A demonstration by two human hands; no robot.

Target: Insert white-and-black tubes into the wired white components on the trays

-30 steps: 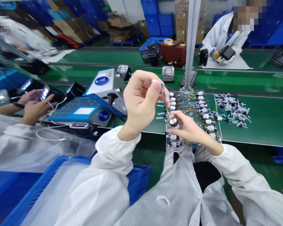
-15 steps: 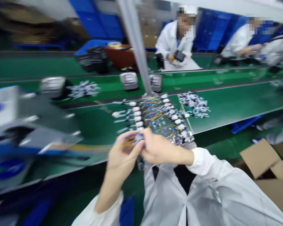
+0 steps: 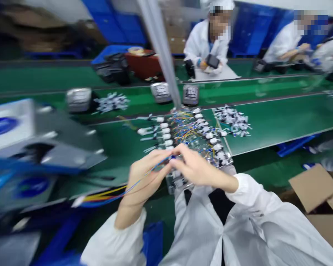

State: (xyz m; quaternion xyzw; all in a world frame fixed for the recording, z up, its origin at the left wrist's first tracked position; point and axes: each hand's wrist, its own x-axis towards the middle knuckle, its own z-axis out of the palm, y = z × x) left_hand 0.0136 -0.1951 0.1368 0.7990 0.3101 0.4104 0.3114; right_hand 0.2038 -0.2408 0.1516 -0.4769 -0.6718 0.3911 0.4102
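Near the white parts [image 3: 166, 136], the blue part [image 3: 172, 157], mostly hidden, is pinched between the closed fingertips of the left hand [image 3: 144, 177] and right hand [image 3: 197, 168]; likely light and rigid, it is best held by its body, sparing the soft, easily strained wires [image 3: 102, 195].

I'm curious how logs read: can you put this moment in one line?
left hand: at small blue part | right hand: same part | coloured wires: across left wrist | white pieces: piled

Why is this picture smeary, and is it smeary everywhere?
Head view: no, the metal-cased machine at left is streaked, probably by camera movement, while the right sleeve looks clearer; the leftmost monitor has an unreadable display; pale reflections mark the green belt.
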